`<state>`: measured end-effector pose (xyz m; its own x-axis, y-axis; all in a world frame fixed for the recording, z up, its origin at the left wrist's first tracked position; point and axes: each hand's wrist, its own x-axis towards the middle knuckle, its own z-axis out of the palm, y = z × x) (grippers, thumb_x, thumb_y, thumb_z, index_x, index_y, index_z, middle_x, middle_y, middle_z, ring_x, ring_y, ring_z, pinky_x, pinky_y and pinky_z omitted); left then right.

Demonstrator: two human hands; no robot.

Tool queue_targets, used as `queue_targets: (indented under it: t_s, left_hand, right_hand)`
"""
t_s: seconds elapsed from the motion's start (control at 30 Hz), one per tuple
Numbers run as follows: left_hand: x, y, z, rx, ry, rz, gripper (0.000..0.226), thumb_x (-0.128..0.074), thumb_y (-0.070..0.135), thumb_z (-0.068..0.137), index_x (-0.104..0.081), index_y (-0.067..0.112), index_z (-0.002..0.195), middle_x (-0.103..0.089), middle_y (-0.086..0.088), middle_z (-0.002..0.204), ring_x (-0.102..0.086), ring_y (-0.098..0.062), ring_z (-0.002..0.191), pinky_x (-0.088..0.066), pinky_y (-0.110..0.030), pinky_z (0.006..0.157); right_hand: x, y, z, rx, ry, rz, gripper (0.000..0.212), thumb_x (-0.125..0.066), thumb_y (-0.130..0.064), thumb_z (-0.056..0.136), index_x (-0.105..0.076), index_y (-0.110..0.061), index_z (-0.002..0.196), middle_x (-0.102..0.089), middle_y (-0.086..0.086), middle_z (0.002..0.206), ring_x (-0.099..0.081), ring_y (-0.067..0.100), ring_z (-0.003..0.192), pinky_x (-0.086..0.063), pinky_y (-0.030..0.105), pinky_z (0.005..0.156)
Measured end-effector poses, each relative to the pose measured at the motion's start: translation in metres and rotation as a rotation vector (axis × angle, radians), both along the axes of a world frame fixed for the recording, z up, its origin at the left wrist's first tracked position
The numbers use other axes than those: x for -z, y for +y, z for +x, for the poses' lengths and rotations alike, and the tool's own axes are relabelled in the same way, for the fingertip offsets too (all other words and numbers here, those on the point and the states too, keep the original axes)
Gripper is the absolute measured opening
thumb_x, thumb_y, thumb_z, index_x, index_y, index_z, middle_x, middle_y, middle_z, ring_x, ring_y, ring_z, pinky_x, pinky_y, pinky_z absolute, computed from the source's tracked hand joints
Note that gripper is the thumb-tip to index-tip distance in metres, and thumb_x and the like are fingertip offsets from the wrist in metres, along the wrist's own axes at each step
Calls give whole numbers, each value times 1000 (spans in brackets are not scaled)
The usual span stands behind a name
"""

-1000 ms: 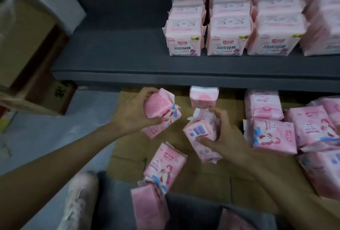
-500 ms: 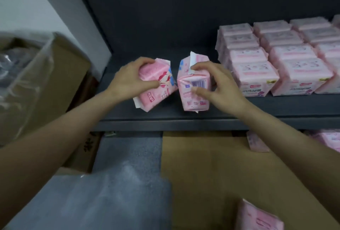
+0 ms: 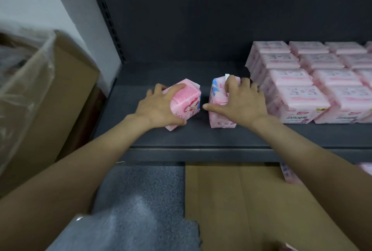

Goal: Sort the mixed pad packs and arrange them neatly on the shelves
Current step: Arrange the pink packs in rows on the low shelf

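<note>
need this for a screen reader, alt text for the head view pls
Two hands set pink pad packs on a dark shelf: the left hand grips one pack, the right hand another, beside neat rows of packs.

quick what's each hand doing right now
Left hand: holding a pink pad pack on the shelf.
Right hand: holding a second pack.

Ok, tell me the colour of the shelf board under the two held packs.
Dark grey shelf board, clearest in the head view.
</note>
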<state>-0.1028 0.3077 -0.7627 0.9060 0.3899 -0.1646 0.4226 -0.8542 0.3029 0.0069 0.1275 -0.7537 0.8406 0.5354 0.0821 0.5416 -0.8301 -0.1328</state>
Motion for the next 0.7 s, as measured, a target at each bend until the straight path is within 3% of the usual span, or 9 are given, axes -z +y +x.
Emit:
queue_targets:
  t_s: [0.07, 0.17, 0.3, 0.4, 0.5, 0.57, 0.63, 0.7]
  left_hand:
    - [3, 4, -6, -2, 24, 3, 97, -75, 45, 71, -12, 54, 144, -30, -3, 134, -41, -30, 117, -43, -40, 92]
    - [1, 15, -5, -11, -62, -37, 90, -76, 44, 70, -21, 53, 141, -37, -2, 127, -47, -27, 112, -46, -39, 92]
    - [-15, 40, 23, -38, -267, -60, 95, -82, 38, 60, -29, 37, 138, -50, -2, 119, -49, -26, 108, -43, -37, 90]
    - [-30, 60, 61, -78, -393, -97, 93, -84, 35, 58, -32, 28, 135, -58, 1, 115, -49, -24, 110, -44, -38, 92]
    - [-45, 77, 106, -79, -390, -74, 80, -82, 36, 62, -40, 25, 130, -57, 3, 117, -47, -19, 112, -45, -34, 91]
    - [-50, 89, 134, -49, -360, -54, 74, -81, 35, 65, -46, 23, 129, -59, 1, 121, -54, -19, 110, -47, -31, 89]
    - [-50, 100, 157, -1, -321, -30, 69, -79, 32, 69, -50, 20, 130, -59, 1, 123, -57, -19, 108, -46, -26, 86]
    - [-46, 108, 175, 54, -276, 7, 67, -79, 29, 70, -52, 19, 131, -60, 0, 124, -57, -19, 108, -44, -25, 83]
  right_hand:
    - [-2, 7, 4, -1, -21, -18, 76, -62, -68, 72, -37, -15, 121, -46, 16, 119, -47, 35, 106, -39, 39, 82]
    - [-6, 5, 17, -31, 100, 123, 61, -69, -45, 75, -36, -22, 121, -46, 13, 119, -49, 36, 101, -37, 35, 76]
    - [-20, 8, 44, -91, 306, 429, 81, -74, -24, 73, -29, -43, 137, -35, 5, 120, -45, 22, 101, -36, 26, 88]
    - [-17, 22, 74, -44, 263, 682, 60, -81, -24, 67, -48, -35, 117, -42, 4, 119, -45, 13, 105, -35, 16, 86]
    - [-10, 44, 101, 47, 432, 1092, 47, -85, -23, 64, -48, -32, 91, -59, 2, 106, -62, 18, 98, -53, 32, 80]
    - [-3, 58, 118, 74, 526, 1242, 41, -84, -16, 68, -47, -23, 85, -59, -1, 95, -64, 19, 92, -53, 26, 74]
    - [6, 69, 135, 57, 467, 1057, 40, -82, -20, 71, -46, -19, 87, -54, -4, 94, -58, 15, 90, -45, 11, 67]
    - [17, 73, 152, 23, 312, 701, 51, -82, -29, 70, -44, -19, 104, -55, -2, 102, -54, 18, 97, -46, 18, 73]
